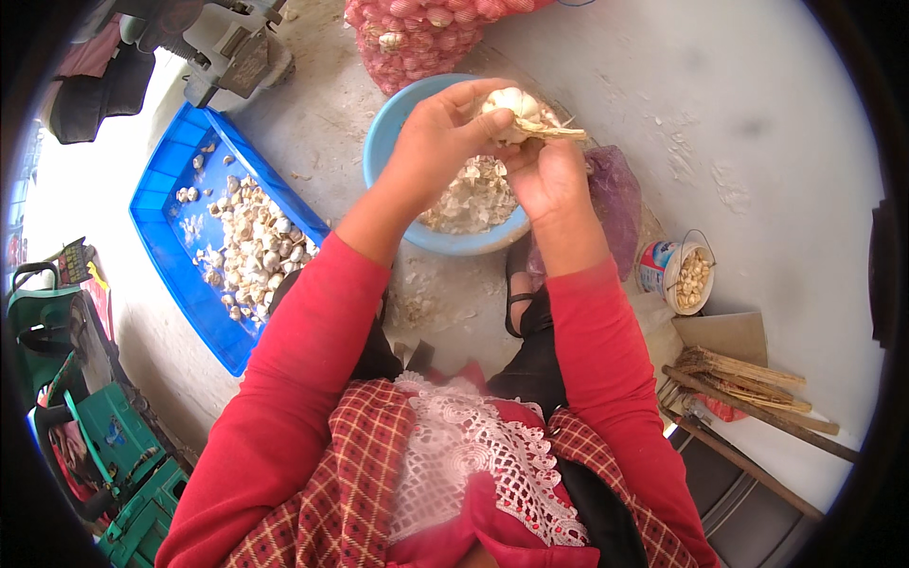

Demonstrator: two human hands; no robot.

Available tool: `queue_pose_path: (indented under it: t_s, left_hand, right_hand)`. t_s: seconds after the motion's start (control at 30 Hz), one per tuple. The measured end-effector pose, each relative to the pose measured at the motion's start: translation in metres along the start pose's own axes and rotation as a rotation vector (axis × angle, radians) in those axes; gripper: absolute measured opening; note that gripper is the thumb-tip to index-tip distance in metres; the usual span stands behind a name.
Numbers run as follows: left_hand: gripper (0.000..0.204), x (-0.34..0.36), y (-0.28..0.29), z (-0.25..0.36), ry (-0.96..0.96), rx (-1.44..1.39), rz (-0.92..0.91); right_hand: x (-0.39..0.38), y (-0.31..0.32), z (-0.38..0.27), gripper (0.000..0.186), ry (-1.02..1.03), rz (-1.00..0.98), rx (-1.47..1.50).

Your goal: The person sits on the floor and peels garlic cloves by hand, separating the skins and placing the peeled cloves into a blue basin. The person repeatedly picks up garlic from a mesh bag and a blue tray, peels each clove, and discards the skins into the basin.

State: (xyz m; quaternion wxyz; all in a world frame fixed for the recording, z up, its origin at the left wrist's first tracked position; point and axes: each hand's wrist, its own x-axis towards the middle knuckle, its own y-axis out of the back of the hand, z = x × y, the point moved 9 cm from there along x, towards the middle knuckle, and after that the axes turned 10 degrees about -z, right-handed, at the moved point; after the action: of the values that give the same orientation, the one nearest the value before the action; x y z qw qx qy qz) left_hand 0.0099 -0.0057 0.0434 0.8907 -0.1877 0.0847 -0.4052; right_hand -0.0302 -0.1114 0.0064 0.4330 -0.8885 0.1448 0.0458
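Above the basin, my left hand [434, 142] grips a whitish garlic bulb [511, 101], its thumb laid along the side. A dry, pale stalk [549, 131] sticks out of the bulb toward the right. Closed from below around the bulb and stalk is my right hand [549, 180]; some of its fingers are hidden behind them. Beneath both hands stands a light blue basin [381, 142] holding papery garlic skins [471, 201]. To the left lies a blue plastic tray [175, 246] with a heap of loose garlic cloves [260, 237].
A red mesh sack of garlic [417, 38] stands beyond the basin, a purple mesh bag [614, 204] beside it. On the right are a small bucket of peeled cloves [693, 282] and wooden sticks [757, 398]. Green cases [118, 440] sit at the far left.
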Motion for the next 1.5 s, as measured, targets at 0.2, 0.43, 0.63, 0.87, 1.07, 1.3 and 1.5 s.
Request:
queue_pose_path:
  t_s: [0.2, 0.43, 0.63, 0.87, 1.07, 1.3, 1.5]
  left_hand:
    - [0.05, 0.001, 0.011, 0.006, 0.008, 0.132, -0.018]
    - [0.049, 0.0, -0.001, 0.005, 0.024, 0.345, -0.102]
    - [0.045, -0.001, 0.003, 0.015, 0.002, 0.312, -0.06]
    - [0.04, 0.001, 0.019, 0.003, -0.012, -0.004, 0.026]
    - [0.039, -0.009, 0.027, 0.013, -0.095, 0.363, 0.076]
    - [0.041, 0.004, 0.013, 0.011, -0.072, 0.283, 0.04]
    - [0.035, 0.002, 0.025, 0.018, -0.007, 0.158, 0.039]
  right_hand:
    - [-0.006, -0.037, -0.014, 0.028, -0.029, -0.295, -0.281]
    - [0.001, -0.015, -0.007, 0.023, 0.073, -0.157, -0.245]
    - [0.007, -0.008, 0.002, 0.023, 0.046, -0.065, 0.038]
    - [0.003, -0.029, -0.001, 0.029, -0.028, -0.421, -0.196]
    - [0.012, -0.004, 0.012, 0.036, -0.006, -0.207, -0.238]
    - [0.018, 0.016, 0.014, 0.027, 0.003, 0.008, 0.124]
    - [0.007, -0.036, -0.004, 0.036, -0.034, -0.311, -0.161]
